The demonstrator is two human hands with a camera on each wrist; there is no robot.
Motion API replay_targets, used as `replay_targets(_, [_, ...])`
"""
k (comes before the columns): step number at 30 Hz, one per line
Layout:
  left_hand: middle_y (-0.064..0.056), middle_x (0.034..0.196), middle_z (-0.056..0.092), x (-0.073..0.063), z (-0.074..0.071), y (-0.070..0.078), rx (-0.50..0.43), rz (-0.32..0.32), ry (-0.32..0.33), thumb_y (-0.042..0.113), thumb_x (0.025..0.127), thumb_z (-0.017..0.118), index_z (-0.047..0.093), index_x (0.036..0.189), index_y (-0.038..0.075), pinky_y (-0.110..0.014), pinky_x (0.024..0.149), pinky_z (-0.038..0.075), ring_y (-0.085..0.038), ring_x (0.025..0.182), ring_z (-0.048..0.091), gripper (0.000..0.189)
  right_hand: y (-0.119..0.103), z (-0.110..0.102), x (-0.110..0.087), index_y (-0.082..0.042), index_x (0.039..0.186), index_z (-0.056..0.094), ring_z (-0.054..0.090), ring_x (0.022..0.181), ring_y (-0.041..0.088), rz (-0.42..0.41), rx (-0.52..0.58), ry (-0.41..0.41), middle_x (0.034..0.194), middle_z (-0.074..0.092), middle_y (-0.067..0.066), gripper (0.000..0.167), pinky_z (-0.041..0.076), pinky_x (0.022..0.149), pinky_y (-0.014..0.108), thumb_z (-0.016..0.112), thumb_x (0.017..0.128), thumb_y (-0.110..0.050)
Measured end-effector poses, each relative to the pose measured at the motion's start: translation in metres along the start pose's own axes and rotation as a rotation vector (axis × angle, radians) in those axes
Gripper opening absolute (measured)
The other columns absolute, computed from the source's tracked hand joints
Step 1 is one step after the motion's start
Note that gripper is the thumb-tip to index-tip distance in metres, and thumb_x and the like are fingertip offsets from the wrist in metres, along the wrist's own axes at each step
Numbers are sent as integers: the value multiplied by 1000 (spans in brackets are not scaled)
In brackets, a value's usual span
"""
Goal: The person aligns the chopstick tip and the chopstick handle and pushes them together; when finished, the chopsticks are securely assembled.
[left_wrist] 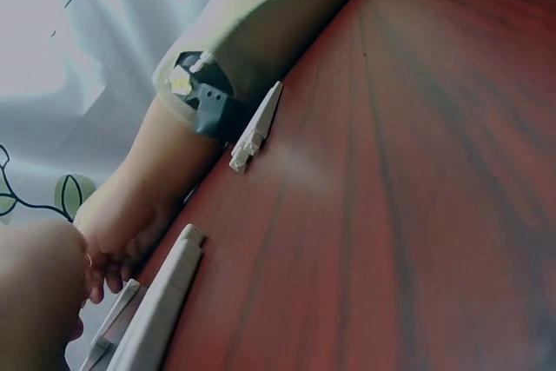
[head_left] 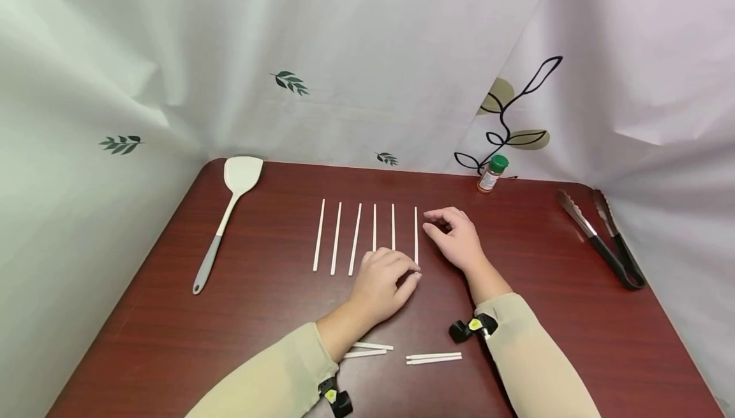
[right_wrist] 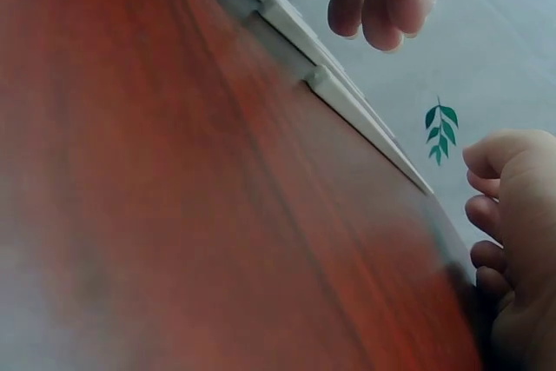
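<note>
Six slim white sticks, chopstick-like, lie side by side in a row mid-table, all pointing away from me. My left hand (head_left: 383, 283) hovers at the near end of the rightmost stick (head_left: 416, 233), thumb and fingers relaxed and slightly bent. It hides the lower parts of the fourth stick (head_left: 374, 223) and the fifth stick (head_left: 393, 223). Just right of the rightmost stick's far end is my right hand (head_left: 456, 239), loosely curved and holding nothing. In the right wrist view, a gap shows between the right hand (right_wrist: 526, 223) and the nearest stick (right_wrist: 365, 123).
Near the front lie a pair of shorter white sticks (head_left: 433, 358) and another pair (head_left: 370, 349), partly behind my left forearm. A white spatula (head_left: 226, 217) is at left, a green-capped spice jar (head_left: 490, 179) at the back, and tongs (head_left: 608, 249) at right.
</note>
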State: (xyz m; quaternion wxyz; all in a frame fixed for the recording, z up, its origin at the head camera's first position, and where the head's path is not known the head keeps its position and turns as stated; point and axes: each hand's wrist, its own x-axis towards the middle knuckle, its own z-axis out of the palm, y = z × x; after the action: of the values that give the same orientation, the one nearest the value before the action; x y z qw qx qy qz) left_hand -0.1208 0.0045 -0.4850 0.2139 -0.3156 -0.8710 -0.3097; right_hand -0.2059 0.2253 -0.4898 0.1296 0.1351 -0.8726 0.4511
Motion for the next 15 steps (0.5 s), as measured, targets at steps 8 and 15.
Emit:
replay_targets(8, [11, 106, 75, -3, -9, 4, -59, -15, -13, 27, 105, 64, 79, 105, 21, -37, 81, 46, -14, 96, 64, 16, -9, -7, -21, -4, 116, 79, 65, 100, 24, 10, 103, 20, 106, 72, 10, 24, 50, 88, 26, 81, 93, -7])
replay_targets(15, [11, 103, 74, -8, -17, 6, -60, 7, -18, 27, 101, 69, 78, 104, 22, -36, 78, 46, -14, 92, 63, 10, -15, -16, -47, -8, 110, 81, 64, 96, 20, -30, 132, -10, 101, 74, 4, 19, 48, 84, 23, 82, 92, -6])
